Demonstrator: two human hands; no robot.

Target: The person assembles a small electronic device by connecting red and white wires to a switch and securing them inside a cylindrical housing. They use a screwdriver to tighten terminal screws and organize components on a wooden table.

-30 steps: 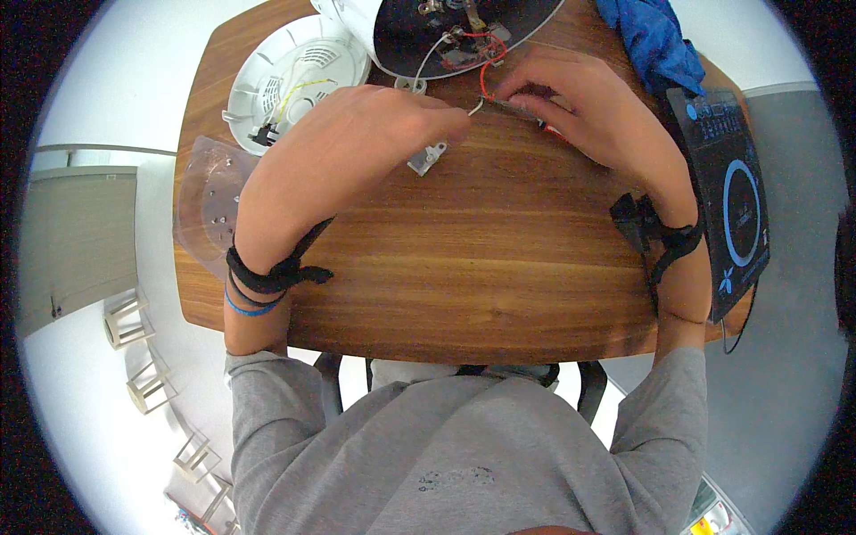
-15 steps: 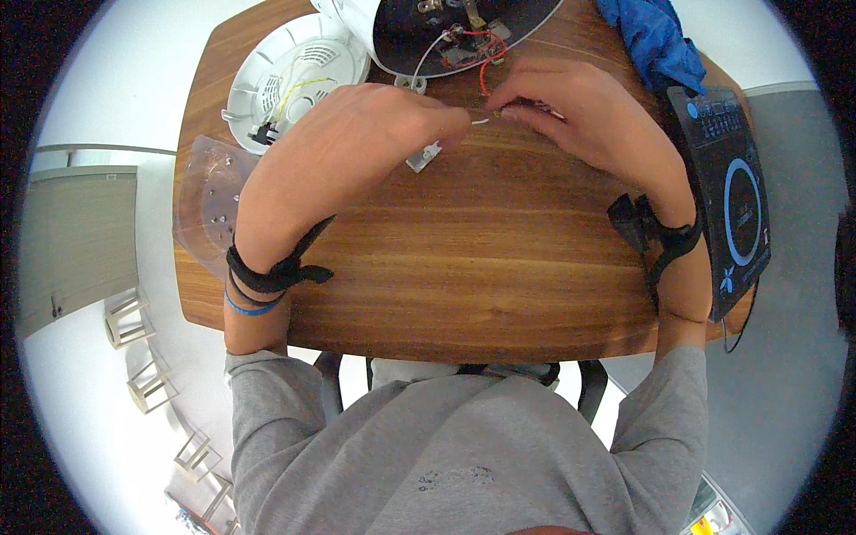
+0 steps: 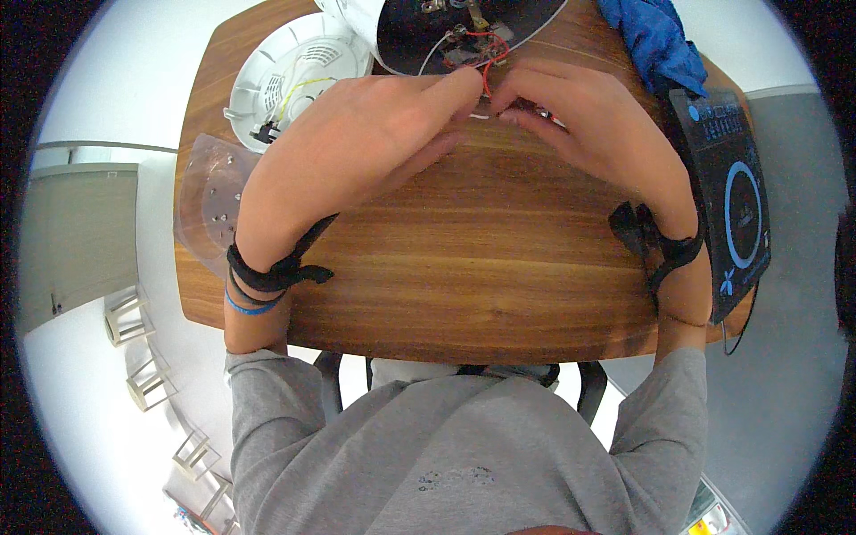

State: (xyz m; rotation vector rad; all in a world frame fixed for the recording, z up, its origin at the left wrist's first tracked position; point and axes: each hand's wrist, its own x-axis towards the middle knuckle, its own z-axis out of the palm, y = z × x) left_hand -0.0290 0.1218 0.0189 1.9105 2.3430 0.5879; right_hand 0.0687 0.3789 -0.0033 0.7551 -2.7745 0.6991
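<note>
Left hand (image 3: pixel 379 125) beside red wire (image 3: pixel 487 82), its grip's state hidden; right hand (image 3: pixel 584 116) gripping a small, mostly concealed part (image 3: pixel 547 115); dark-lined white housing (image 3: pixel 403 40) beyond, on wooden tabletop (image 3: pixel 481 259).

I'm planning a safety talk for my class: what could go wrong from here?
The red wire runs from inside the open white housing toward the right hand, so a tug might strain its connection. Small pieces sit on or in clear plastic beside the left wrist; a careless sweep of that arm could scatter or shift them.
</note>
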